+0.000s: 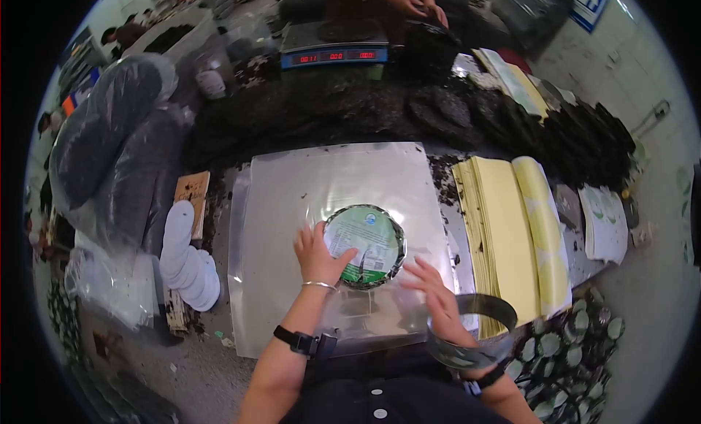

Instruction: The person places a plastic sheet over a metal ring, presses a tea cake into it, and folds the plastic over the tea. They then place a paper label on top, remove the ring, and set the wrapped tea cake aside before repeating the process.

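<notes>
A round, flat package [365,246] with a green and white label and a dark rim lies on the shiny sheet [285,205]. My left hand [321,256] touches its left side, thumb on the label and fingers spread. Just right of the package is my right hand [437,296], slightly blurred, fingers apart and not touching it. A wide metal ring [473,362] hangs around my right hand near the wrist, not gripped by the fingers.
Dark pressed discs [438,106] line the back, before a scale [334,56]. Another person's hands [420,6] are behind. Yellow sheets [504,234] lie right; white discs [188,263] and stuffed clear bags [109,146] are left. Many packages [562,351] lie lower right.
</notes>
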`<action>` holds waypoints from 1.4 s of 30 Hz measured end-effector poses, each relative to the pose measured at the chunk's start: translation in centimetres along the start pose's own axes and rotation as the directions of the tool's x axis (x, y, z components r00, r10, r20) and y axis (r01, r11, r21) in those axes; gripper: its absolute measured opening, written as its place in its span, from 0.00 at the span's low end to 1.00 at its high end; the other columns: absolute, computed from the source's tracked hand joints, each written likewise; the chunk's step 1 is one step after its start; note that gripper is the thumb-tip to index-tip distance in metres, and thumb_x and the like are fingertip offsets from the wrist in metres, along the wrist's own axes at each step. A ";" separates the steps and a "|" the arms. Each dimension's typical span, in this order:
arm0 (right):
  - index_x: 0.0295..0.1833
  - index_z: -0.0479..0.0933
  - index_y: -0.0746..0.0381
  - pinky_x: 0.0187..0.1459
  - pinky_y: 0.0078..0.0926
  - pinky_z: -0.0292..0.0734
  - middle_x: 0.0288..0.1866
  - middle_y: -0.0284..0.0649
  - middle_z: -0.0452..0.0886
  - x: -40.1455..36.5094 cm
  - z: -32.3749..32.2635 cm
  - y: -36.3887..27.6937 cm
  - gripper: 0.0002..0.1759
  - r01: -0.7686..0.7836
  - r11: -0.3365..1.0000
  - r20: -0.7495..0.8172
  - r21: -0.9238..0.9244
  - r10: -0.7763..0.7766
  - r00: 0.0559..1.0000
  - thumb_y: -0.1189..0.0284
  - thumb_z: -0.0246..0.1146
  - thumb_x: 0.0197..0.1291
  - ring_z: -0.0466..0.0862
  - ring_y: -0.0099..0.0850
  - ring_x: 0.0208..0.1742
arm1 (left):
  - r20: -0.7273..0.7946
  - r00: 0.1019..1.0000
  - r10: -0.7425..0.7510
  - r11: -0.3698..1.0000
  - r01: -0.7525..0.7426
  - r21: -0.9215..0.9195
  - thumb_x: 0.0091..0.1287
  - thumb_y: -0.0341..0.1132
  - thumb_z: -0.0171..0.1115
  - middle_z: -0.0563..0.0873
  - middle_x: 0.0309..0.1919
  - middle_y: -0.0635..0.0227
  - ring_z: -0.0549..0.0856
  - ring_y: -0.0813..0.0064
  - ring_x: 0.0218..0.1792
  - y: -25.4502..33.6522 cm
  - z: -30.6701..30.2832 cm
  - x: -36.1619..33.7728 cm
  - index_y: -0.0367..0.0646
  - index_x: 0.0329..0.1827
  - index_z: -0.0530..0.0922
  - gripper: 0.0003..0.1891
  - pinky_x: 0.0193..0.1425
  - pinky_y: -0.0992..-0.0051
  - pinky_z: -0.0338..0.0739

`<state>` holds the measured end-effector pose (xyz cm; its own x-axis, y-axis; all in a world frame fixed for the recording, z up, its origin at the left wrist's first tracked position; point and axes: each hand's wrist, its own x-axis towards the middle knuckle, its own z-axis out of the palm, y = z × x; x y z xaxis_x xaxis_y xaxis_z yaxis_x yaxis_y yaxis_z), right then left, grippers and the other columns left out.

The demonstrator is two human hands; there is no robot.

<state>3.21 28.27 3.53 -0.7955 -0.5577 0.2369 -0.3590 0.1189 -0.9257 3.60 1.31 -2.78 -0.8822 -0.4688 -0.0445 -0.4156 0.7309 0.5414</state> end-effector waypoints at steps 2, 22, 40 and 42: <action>0.36 0.84 0.64 0.72 0.46 0.65 0.44 0.44 0.87 -9.5 -2.0 2.6 0.25 -0.074 0.972 0.066 0.222 0.060 0.996 0.62 0.49 0.79 0.82 0.47 0.61 | 0.277 0.952 -0.131 0.539 0.303 -0.786 0.68 0.46 0.73 0.78 0.69 0.42 0.79 0.45 0.68 0.6 4.7 -0.8 0.40 0.72 0.68 0.35 0.78 0.50 0.70; 0.65 0.74 0.71 0.40 0.29 0.79 0.34 0.43 0.83 -13.0 -9.2 -4.5 0.48 -0.477 0.673 -0.203 0.565 0.674 0.711 0.35 0.32 0.79 0.83 0.32 0.33 | 0.191 0.883 0.429 0.835 -0.469 0.289 0.62 0.74 0.62 0.53 0.86 0.50 0.46 0.39 0.85 10.8 10.0 -6.9 0.56 0.88 0.55 0.55 0.82 0.34 0.40; 0.68 0.70 0.71 0.44 0.29 0.79 0.40 0.40 0.82 -9.6 -10.6 -3.4 0.24 -0.312 0.763 -0.440 0.565 0.599 0.669 0.63 0.51 0.82 0.82 0.28 0.39 | 0.571 0.602 0.558 0.830 -0.384 -0.405 0.64 0.41 0.75 0.87 0.28 0.64 0.88 0.64 0.36 10.7 11.5 -8.1 0.42 0.40 0.86 0.12 0.45 0.61 0.82; 0.68 0.70 0.72 0.45 0.29 0.79 0.40 0.40 0.82 -9.2 -10.6 -3.3 0.23 -0.317 0.760 -0.436 0.567 0.603 0.668 0.63 0.52 0.81 0.82 0.28 0.39 | 0.534 0.767 0.355 0.819 0.020 -0.574 0.71 0.32 0.68 0.89 0.32 0.63 0.91 0.67 0.35 9.8 10.3 -8.6 0.40 0.42 0.83 0.05 0.44 0.68 0.85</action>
<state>6.52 41.74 7.51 -0.9607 0.0569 -0.2717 0.2558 -0.1989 -0.9461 4.83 17.63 -5.74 -0.9427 0.1646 -0.2901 -0.2312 0.3043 0.9241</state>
